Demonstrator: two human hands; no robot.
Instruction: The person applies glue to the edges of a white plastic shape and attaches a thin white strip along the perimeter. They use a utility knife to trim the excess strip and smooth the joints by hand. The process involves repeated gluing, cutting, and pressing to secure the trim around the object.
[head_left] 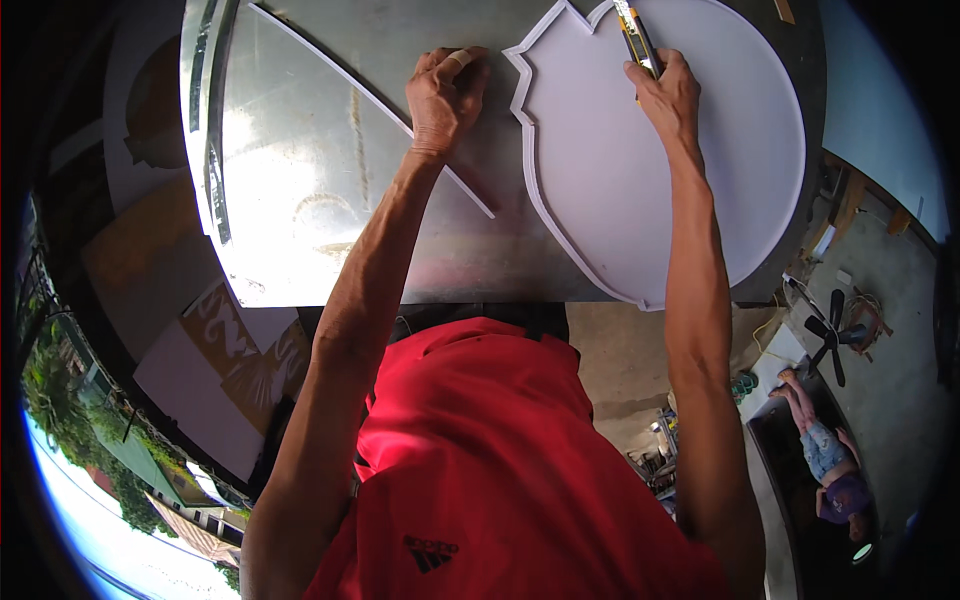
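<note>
A utility knife (637, 38) with a yellow and black body is held in my right hand (668, 92), over the upper part of a large white panel (620, 170). Curved on its right and notched at the upper left, the panel has a thin raised rim along its edge. My left hand (445, 97) is closed just left of the notched rim, apart from it, with a pale wrap on one finger. Whatever its fingertips may hold is hidden. Beneath my left wrist, a narrow white strip (330, 62) runs diagonally across the metal tabletop (290, 150).
Flat boards (200, 400) lean at the left below the table. To the right, a black-bladed fan (836, 335) stands near a person (825, 450) lying down. A small wooden piece (785, 11) is at the far right table corner.
</note>
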